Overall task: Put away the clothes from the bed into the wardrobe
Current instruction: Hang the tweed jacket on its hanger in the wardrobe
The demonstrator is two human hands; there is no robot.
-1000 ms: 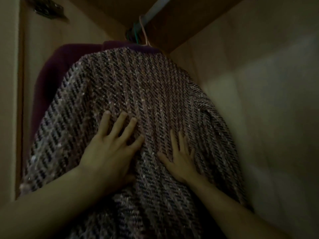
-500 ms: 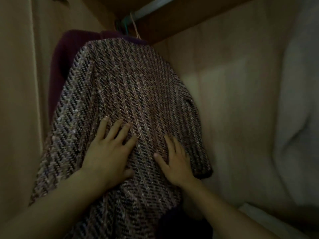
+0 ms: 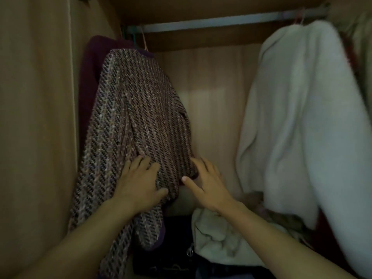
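Note:
A pink and dark tweed jacket [image 3: 138,117] hangs on a hanger from the wardrobe rail [image 3: 211,22], at the left end. My left hand [image 3: 138,184] lies flat against its lower front with straight fingers. My right hand [image 3: 207,186] is spread at the jacket's right hem, fingertips touching the fabric edge. A dark purple garment [image 3: 90,63] hangs just behind the jacket, mostly hidden.
A white fleece garment [image 3: 298,117] hangs at the right of the rail. Crumpled pale cloth [image 3: 215,238] and dark items [image 3: 171,258] lie on the wardrobe floor. The wooden side wall [image 3: 36,117] stands close on the left, the back panel [image 3: 213,117] between the garments.
The view has pulled back and turned right, showing the rail and white garment. Both hands slid down the jacket; my right hand moved from its front to its right hem.

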